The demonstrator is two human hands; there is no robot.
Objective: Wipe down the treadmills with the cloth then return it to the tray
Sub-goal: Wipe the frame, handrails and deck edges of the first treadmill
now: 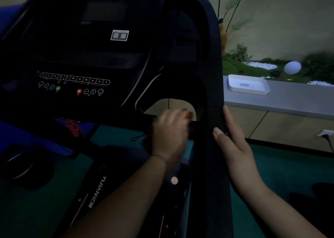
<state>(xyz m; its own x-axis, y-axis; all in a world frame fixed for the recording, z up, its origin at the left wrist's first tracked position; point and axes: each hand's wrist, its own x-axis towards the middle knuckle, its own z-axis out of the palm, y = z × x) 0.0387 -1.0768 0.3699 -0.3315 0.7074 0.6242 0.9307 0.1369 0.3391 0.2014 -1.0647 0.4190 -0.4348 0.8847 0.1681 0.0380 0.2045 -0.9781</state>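
Dim room, black treadmill point(101, 44) fills the left and centre; console shows a row of numbered speed keys, a green button point(58, 88) and a red button point(79, 91). Left hand point(169, 131) reaches to the crossbar beneath the console's right opening, fingers curled over the bar; the hand is motion-blurred, and whether the cloth is under it cannot be told. The cloth itself cannot be made out anywhere in the gloom. Right hand point(233, 144) lies flat, fingers straight, against the outer edge of the treadmill's right upright point(215, 86). Further right, a white tray point(248, 84) sits on a grey worktop point(296, 100), well apart from both hands. Behind it, green moss, white pebbles, a pale round lamp point(292, 67).
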